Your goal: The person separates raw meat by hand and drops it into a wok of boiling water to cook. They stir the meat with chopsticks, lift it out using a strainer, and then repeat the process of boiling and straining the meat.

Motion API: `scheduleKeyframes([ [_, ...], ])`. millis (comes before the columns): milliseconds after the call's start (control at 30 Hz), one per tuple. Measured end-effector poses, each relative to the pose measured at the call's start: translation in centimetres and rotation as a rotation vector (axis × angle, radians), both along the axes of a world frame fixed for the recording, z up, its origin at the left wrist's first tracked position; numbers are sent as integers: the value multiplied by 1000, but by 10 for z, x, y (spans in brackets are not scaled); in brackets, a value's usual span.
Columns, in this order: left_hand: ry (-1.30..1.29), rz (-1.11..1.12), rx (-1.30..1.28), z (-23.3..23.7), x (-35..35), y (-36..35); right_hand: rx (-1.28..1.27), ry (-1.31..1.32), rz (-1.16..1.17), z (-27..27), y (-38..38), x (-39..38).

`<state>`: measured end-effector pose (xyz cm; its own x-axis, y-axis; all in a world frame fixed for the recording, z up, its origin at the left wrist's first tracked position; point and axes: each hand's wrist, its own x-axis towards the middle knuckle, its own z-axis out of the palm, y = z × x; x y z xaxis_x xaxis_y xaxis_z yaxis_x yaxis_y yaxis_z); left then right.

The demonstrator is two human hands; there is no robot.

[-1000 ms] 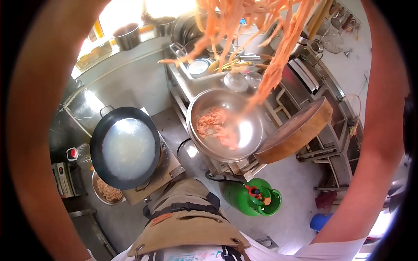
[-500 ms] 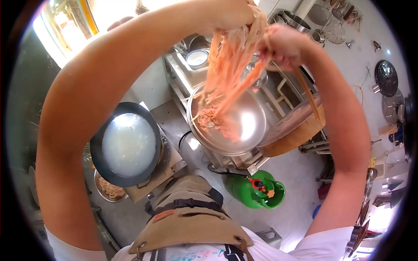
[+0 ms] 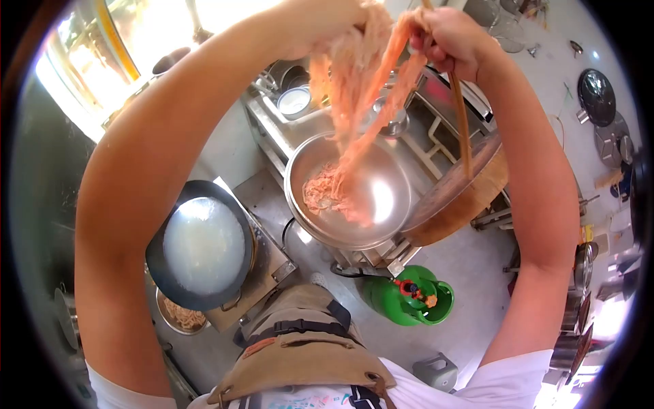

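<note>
I had both hands raised over the wide steel bowl point(image 3: 388, 204), with a bundle of long orange-pink strips point(image 3: 351, 88) hanging from them. My left hand point(image 3: 334, 24) was near the top edge of the view, among the upper strips; they hid its fingers, so I could not tell how far those were closed. My right hand point(image 3: 458, 42) had its fingers curled in, gripping the strips and a slim wooden stick point(image 3: 462, 126) that pointed down towards the round board point(image 3: 460, 204).

The strips hung as a loose, partly blurred curtain, dropping inside the bowl's rim to a small heap point(image 3: 320, 191) of similar pink pieces. This heap lay on the left part of the bowl's floor; the right part was bare, shiny metal. The thick wooden board was just beside the bowl, on its right, and looked tilted in this curved view.

Left of the bowl, well apart from it, was a dark wok point(image 3: 163, 255) holding cloudy whitish liquid point(image 3: 204, 245). Near the wok's lower edge, a smaller bowl point(image 3: 163, 309) held pale pieces point(image 3: 184, 315). A small white dish point(image 3: 294, 101) lay beyond the wide bowl, and a green gas cylinder point(image 3: 395, 300) was on the floor point(image 3: 354, 307) below it.
</note>
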<state>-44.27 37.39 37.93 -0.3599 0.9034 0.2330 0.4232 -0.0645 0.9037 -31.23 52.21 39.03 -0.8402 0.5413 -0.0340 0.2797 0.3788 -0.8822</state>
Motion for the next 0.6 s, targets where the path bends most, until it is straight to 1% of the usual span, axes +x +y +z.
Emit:
scheduleKeyframes([
  [33, 17, -31, 28, -8, -11, 7, 65, -61, -20, 3, 1, -1],
  [67, 165, -67, 71, -6, -8, 3, 127, -125, -35, 4, -1, -4],
  [100, 64, -12, 32, -5, -3, 2, 179, -192, -56, 4, -1, -3],
  [133, -39, 40, -8, -6, 3, 0, 201, -214, -26, 8, 0, 0],
  [167, -140, 100, -39, -3, 10, -5, 180, -149, -25, 13, -2, 4],
  [233, -170, 101, -41, -4, 10, -9, 140, -24, -5, 20, -11, 9],
  [267, -181, 101, -49, -5, 9, -10, 117, -36, 28, 15, -4, 8],
  [367, -224, 68, 25, -18, 2, -4, 205, -257, 27, -10, 0, 1],
  [400, -227, 45, 19, -19, -3, -3, 142, -201, 11, -25, -10, 1],
  [433, -233, 21, 7, -21, -9, -1, 217, -313, 79, -45, 3, -6],
  [467, -238, -5, -8, -22, -12, 2, 195, -360, 108, -64, 3, -7],
  [500, -167, 13, -5, -22, -15, 8, 273, -479, 133, -82, 1, -10],
  [533, -92, 34, 3, -17, -20, 13, 224, -560, 149, -100, -1, -11],
  [567, -15, 60, 12, -11, -23, 14, 221, -665, 168, -105, -13, -8],
  [600, -261, 218, 88, 3, -7, 9, 211, -689, 220, -116, -15, -5],
])
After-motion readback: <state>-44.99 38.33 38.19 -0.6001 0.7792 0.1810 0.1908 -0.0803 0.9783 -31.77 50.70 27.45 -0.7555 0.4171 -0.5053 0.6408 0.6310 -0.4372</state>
